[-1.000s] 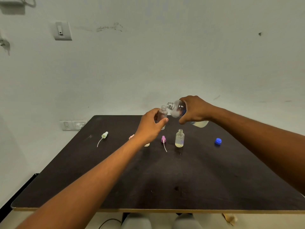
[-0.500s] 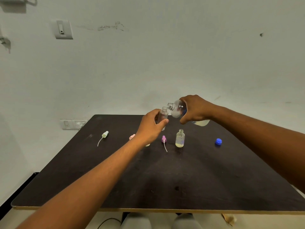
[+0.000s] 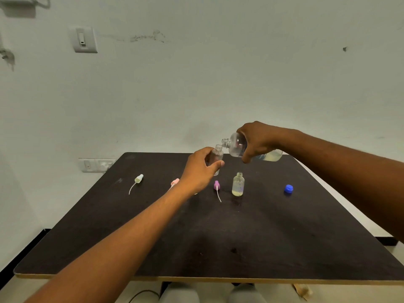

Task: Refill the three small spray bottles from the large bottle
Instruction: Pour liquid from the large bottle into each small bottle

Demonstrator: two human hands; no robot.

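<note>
Pouring stage, second small bottle: my left hand (image 3: 202, 169) grips an uncapped small spray bottle (image 3: 216, 157) held up above the dark table (image 3: 218, 237), thumb and fingers curled round its body. My right hand (image 3: 256, 142) grasps the large bottle (image 3: 238, 146) near its shoulder and tips it almost level, its open mouth just beside and slightly above the small bottle's neck. Pale liquid sits at the large bottle's far end; I judge that none has reached the mouth yet. A filled small bottle (image 3: 237, 184) stands upright on the table with a yellowish layer at its base. Three pump heads lie loose: white (image 3: 138, 178), pink (image 3: 175, 182) and purple (image 3: 216, 184); the blue cap (image 3: 288, 189) rests to the right. The third small bottle is hidden behind my left hand, if present. Next, I judge, the large bottle needs more tilt with the two mouths kept aligned. Compared with a second ago, both hands sit slightly higher and the mouths closer together.
</note>
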